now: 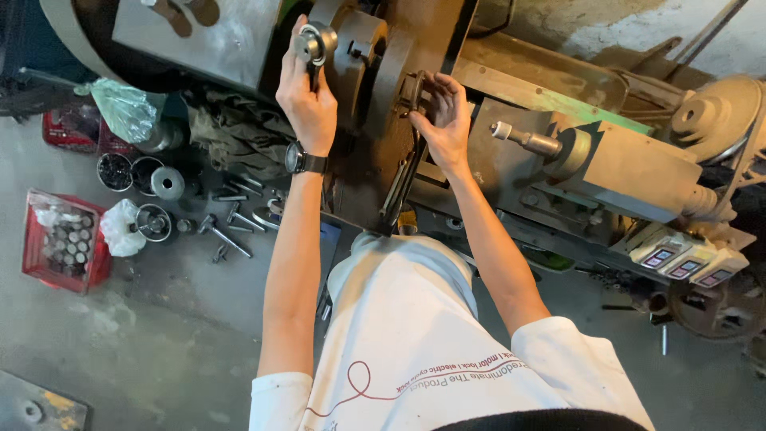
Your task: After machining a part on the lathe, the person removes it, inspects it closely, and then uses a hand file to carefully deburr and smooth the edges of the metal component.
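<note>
Head view: both hands (375,112) tight against lathe (511,88), metal part (313,41) in left.

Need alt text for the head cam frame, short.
Seen from above, a person at a worn metal lathe grips a round metal part in the left hand and a dark wrench in the right hand. Loose tools litter the floor.

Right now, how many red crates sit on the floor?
2. One red crate, filled with small round metal parts, sits at the left edge. A second red crate lies farther up, partly behind a green plastic bag. Others may be hidden.
</note>
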